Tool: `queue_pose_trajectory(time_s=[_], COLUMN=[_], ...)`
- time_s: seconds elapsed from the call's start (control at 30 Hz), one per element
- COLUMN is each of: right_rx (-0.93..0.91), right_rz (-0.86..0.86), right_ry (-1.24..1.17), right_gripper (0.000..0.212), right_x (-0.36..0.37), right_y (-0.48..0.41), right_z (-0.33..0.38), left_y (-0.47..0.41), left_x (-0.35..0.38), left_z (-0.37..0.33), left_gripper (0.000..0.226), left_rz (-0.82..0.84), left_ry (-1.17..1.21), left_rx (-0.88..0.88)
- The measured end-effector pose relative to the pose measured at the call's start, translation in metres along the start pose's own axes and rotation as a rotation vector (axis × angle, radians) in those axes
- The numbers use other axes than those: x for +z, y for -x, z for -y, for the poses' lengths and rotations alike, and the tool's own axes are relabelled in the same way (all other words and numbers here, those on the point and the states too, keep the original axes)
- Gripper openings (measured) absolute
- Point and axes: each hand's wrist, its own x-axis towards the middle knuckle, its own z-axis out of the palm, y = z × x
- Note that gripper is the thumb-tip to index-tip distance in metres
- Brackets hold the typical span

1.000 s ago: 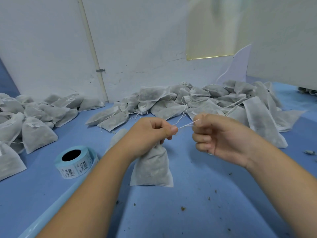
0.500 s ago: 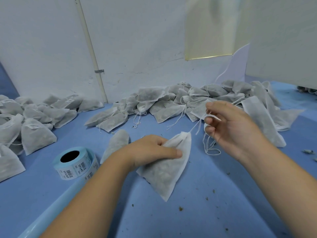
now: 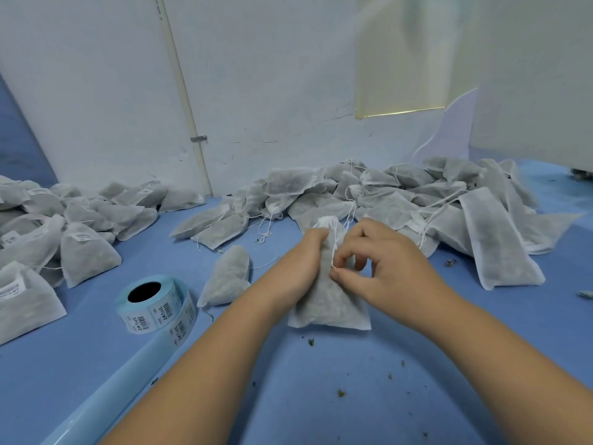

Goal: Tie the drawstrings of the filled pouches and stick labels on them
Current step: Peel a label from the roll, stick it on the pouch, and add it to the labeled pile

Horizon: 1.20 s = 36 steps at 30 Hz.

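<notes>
A filled white pouch (image 3: 330, 303) stands upright on the blue table (image 3: 353, 396) in the middle. My left hand (image 3: 298, 268) grips its neck from the left. My right hand (image 3: 382, 264) pinches the white drawstring (image 3: 334, 248) against the pouch's right side, thumb and forefinger together. The gathered top of the pouch (image 3: 327, 222) sticks up above my left hand. A roll of barcode labels (image 3: 157, 305) on light blue backing lies to the left of my left forearm. Another filled pouch (image 3: 229, 276) lies on its side just left of my hands.
A heap of filled pouches with loose strings (image 3: 401, 197) fills the back right against the wall. Labelled, tied pouches (image 3: 80, 245) are piled at the left. A strip of blue label backing (image 3: 106, 399) runs toward the front left. Herb crumbs (image 3: 340, 393) dot the table.
The pouch, tilted and held low half a second ago, now stands upright. My left hand has moved up to its neck, and my right hand has come in close against it with the string.
</notes>
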Motion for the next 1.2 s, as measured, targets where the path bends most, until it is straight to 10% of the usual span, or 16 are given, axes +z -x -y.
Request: queue_pose_trajectory(time_s=[0.27, 0.6, 0.77, 1.2], right_rx=[-0.009, 0.158, 0.201, -0.127], right_rz=[-0.035, 0.048, 0.26, 0.684], right_ry=[-0.119, -0.702, -0.377, 0.095], right_gripper=[0.017, 0.028, 0.035, 0.03], right_x=[-0.002, 0.032, 0.072, 0.156], right_y=[0.0, 0.008, -0.004, -0.112], right_z=[0.011, 0.059, 0.062, 0.12], left_y=[0.024, 0.076, 0.106, 0.147], left_x=[-0.02, -0.089, -0.137, -0.158], left_z=[-0.006, 0.021, 0.044, 0.086], left_gripper=[0.038, 0.052, 0.017, 0.012], left_rz=[0.24, -0.118, -0.385, -0.362], left_ry=[0.355, 0.351, -0.002, -0.604], left_rx=[-0.004, -0.052, 0.006, 0.388])
